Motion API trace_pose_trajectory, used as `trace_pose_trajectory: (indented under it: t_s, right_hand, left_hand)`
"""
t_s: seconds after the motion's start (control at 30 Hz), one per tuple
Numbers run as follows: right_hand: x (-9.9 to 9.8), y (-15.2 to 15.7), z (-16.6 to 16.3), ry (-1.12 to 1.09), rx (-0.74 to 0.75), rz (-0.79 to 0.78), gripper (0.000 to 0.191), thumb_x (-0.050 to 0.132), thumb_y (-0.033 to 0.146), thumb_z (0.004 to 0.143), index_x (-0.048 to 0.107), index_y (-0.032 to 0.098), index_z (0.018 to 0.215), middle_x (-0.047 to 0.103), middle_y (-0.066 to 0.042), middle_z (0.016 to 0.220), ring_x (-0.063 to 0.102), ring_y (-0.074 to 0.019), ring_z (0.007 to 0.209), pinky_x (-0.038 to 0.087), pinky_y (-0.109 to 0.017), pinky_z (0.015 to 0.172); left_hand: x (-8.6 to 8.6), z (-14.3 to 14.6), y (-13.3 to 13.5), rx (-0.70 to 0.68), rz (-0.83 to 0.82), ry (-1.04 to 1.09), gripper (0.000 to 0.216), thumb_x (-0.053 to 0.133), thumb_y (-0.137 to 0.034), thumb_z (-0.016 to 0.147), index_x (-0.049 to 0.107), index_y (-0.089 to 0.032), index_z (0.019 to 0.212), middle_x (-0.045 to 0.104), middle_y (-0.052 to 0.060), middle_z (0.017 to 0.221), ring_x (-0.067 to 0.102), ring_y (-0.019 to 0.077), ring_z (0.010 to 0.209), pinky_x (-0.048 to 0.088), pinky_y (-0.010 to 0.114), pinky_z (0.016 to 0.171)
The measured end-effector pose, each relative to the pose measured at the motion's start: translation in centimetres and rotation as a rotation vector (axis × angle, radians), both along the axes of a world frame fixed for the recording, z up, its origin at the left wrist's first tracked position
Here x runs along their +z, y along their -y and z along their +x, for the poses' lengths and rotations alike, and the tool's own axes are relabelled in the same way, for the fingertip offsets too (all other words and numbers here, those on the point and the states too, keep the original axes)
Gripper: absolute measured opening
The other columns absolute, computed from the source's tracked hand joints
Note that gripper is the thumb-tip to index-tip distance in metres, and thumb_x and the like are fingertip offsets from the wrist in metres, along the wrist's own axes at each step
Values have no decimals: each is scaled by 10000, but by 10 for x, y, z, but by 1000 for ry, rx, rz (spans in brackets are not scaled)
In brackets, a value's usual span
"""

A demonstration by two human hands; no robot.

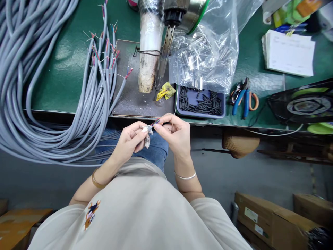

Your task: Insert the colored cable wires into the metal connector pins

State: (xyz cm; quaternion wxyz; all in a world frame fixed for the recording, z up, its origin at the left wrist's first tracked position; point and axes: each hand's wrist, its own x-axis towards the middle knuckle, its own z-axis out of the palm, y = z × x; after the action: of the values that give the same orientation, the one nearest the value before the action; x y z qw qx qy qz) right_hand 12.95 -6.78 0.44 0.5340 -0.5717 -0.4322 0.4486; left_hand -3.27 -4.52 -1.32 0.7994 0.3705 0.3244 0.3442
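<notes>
Just off the table's front edge, both hands meet at the stripped end of a cable [150, 128] with thin coloured wires. My left hand [134, 137] is closed around the cable near its end, and a whitish scrap [147, 141] hangs below its fingers. With thumb and forefinger, my right hand [174, 130] pinches the coloured wires [156, 121] fanning out of it. A large bundle of grey cables [88, 114] lies to the left, many ends stripped to coloured wires. Beyond the hands is a dark work plate [130, 100] with a yellow piece [165, 91] on it.
A blue tray [199, 114] holds short black tubes, with a clear plastic bag [208, 59] over its back. Blue-handled pliers [241, 100], a paper stack [288, 52] and a black fan [307, 102] stand to the right. A soldering tool [166, 52] hangs over the plate beside a wrapped post [149, 52].
</notes>
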Motion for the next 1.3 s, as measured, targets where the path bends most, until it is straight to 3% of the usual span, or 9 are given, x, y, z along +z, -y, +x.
trace_pose_trajectory:
  t_s: [0.2, 0.33, 0.43, 0.63, 0.73, 0.9, 1.3]
  right_hand:
    - [2, -1, 0, 37, 18, 0, 148, 738, 290, 800, 652, 186, 740, 599, 42, 732, 259, -10, 454, 162, -232, 436]
    - [0, 0, -2, 96, 16, 9, 125, 707, 284, 812, 645, 190, 757, 594, 39, 750, 257, -16, 460, 171, -240, 443]
    - [-2, 1, -4, 155, 1, 43, 112, 694, 266, 831, 644, 192, 763, 603, 34, 774, 262, -20, 468, 180, -248, 455]
    - [-4, 4, -6, 181, -22, 63, 120, 707, 278, 850, 663, 196, 776, 578, 34, 753, 275, -34, 479, 203, -254, 468]
    - [-7, 3, -7, 68, 3, 1, 200, 729, 372, 845, 656, 202, 767, 535, 41, 690, 309, -49, 488, 228, -238, 458]
    - [-10, 0, -7, -121, 67, -79, 352, 792, 538, 776, 661, 213, 746, 595, 23, 702, 425, -78, 543, 315, -220, 471]
    - [-10, 0, -6, -114, 37, -132, 359, 821, 551, 741, 697, 215, 730, 539, 34, 633, 374, -67, 504, 280, -212, 446]
  left_hand:
    - [1, 2, 1, 58, 54, -100, 283, 799, -405, 857, 669, -167, 937, 645, -40, 589, 378, 22, 340, 240, 151, 332]
    - [2, 6, 3, 158, 104, -155, 281, 811, -400, 839, 677, -158, 884, 660, -25, 625, 454, 37, 398, 342, 156, 384]
    - [5, 8, 4, 178, 106, -159, 295, 791, -422, 855, 659, -158, 864, 636, -36, 600, 448, 37, 387, 333, 161, 384]
    - [4, 9, 6, 167, 62, -84, 299, 778, -419, 876, 622, -164, 871, 606, -55, 596, 410, 23, 357, 256, 156, 362]
    - [3, 8, 5, 139, -2, -17, 319, 778, -441, 870, 619, -164, 882, 648, -33, 614, 402, 25, 343, 239, 158, 349]
    - [4, 4, 0, 29, -103, 87, 360, 795, -470, 836, 609, -162, 849, 672, -5, 553, 336, 23, 299, 179, 157, 335]
    - [3, 2, -4, -13, -156, 98, 383, 824, -472, 794, 597, -163, 809, 668, -1, 528, 327, 23, 289, 176, 153, 334]
